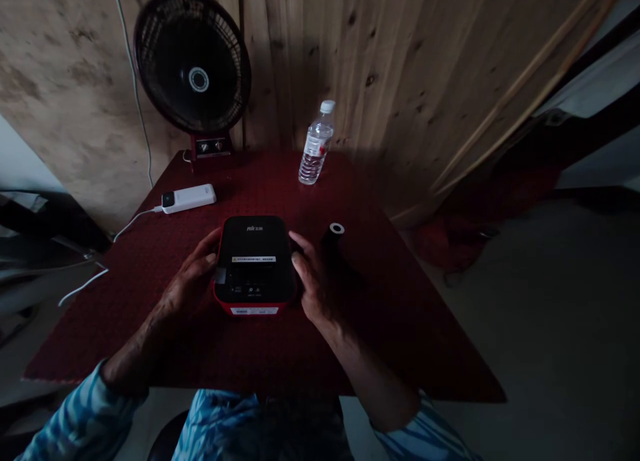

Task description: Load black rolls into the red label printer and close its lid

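A box-shaped device with a black top and red sides [257,244] lies on the dark red table in front of me. White lettering, a white label strip and small marks show on its top, and a white sticker is on its near side. My left hand [193,274] grips its left side, with the thumb near the top edge. On the opposite side my right hand [313,281] holds it, thumb and fingers along the edge. The fingertips beneath are partly hidden. Just right of my right hand stands a dark roll with a white ring-shaped end [337,228].
A clear water bottle [315,148] with a white cap stands at the back of the table [240,361]. A dark fan [195,68] is at the back left. In front of it lies a white power bank [189,198] with a white cable [133,222] running off left.
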Motion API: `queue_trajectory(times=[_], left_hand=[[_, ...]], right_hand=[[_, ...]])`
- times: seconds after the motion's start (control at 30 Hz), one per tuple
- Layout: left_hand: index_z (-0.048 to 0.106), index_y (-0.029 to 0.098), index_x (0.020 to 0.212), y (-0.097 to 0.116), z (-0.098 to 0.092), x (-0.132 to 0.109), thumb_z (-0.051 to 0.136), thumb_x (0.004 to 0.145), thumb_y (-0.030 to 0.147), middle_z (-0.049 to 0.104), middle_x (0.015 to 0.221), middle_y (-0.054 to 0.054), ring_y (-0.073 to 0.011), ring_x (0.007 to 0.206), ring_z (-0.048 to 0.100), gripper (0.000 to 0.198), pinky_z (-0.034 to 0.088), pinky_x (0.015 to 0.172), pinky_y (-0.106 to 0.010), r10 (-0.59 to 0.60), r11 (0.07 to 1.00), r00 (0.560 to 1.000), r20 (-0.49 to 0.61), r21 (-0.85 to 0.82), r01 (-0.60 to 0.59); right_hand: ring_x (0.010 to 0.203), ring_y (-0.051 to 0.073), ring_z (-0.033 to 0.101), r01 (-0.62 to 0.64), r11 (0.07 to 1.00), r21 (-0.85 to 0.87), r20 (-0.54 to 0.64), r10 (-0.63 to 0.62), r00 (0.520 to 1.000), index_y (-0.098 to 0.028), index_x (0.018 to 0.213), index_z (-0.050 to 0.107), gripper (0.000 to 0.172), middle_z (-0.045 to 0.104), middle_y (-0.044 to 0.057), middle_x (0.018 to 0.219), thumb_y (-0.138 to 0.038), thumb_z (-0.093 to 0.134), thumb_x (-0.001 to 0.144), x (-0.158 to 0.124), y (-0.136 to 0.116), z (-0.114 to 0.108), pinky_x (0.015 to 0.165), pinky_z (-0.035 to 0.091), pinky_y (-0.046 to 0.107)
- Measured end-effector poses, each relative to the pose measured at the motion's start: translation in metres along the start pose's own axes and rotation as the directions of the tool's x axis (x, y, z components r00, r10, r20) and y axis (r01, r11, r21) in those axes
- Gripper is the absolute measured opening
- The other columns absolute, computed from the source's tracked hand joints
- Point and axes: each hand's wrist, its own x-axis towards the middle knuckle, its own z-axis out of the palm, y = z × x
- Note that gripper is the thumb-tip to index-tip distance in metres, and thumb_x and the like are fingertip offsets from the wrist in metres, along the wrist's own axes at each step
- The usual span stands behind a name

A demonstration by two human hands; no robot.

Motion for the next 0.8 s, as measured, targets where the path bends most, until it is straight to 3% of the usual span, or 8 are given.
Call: queue_trajectory(times=[0.2,0.47,0.67,0.8], left_hand=[[0.041,0.027,0.148,0.003,-0.001,-0.001,0.063,0.073,0.019,0.049,0.149,-0.005,-0.0329,0.137,0.043,0.079,0.043,0.108,-0.041,-0.014,1.000,0.999,0.046,-0.007,0.015],[0.038,0.029,0.149,0.004,0.001,-0.005,0.062,0.074,0.019,0.043,0.154,-0.003,-0.0317,0.143,0.035,0.079,0.041,0.110,-0.041,-0.018,0.999,1.000,0.024,0.029,0.017],[0.033,0.031,0.151,-0.001,-0.004,-0.007,0.061,0.081,0.024,0.037,0.157,-0.002,-0.0307,0.145,0.030,0.076,0.034,0.115,-0.044,-0.025,0.999,0.999,0.039,0.036,0.024],[0.035,0.032,0.151,-0.004,-0.007,-0.005,0.062,0.081,0.027,0.034,0.159,-0.002,-0.0314,0.145,0.031,0.075,0.041,0.110,-0.040,-0.010,0.994,1.000,0.003,0.109,0.010]], right_hand=[[0.121,0.024,0.057,-0.102,0.983,0.153,-0.033,0.109,0.994,-0.030,0.133,0.051,0.044,0.061,0.003,0.134,-0.051,0.044,0.095,-0.009,0.013,0.008,0.101,0.047,0.044],[0.112,0.023,0.063,-0.155,0.967,0.201,-0.027,0.164,0.986,-0.029,0.127,0.057,0.039,0.066,0.002,0.128,-0.049,0.047,0.094,-0.008,0.010,0.011,0.089,0.053,0.037],[0.123,0.024,0.057,-0.130,0.978,0.160,-0.051,0.140,0.989,-0.029,0.129,0.056,0.042,0.063,0.002,0.133,-0.051,0.047,0.094,-0.008,0.008,0.010,0.100,0.047,0.040],[0.127,0.024,0.053,-0.107,0.992,0.069,-0.049,0.111,0.993,-0.032,0.131,0.055,0.043,0.062,0.001,0.134,-0.053,0.046,0.095,-0.011,0.005,0.007,0.109,0.039,0.042]])
